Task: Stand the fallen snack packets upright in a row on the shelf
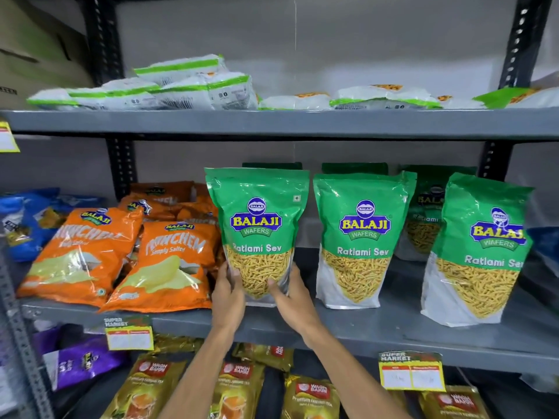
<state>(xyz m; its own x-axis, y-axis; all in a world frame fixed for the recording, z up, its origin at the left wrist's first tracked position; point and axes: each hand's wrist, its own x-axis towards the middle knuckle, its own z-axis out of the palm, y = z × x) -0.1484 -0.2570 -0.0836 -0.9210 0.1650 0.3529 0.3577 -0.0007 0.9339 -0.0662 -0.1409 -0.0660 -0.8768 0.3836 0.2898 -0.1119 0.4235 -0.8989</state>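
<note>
Hands are clasping the lower sides of a green Balaji Ratlami Sev packet point(257, 234): the left hand point(227, 294) and right hand point(292, 294) are each curling fingers around its base, keeping it upright on the grey middle shelf point(378, 325). Two more Ratlami Sev packets point(361, 237) are standing to its right, and orange Simply Salted packets point(169, 264) are leaning to its left
</note>
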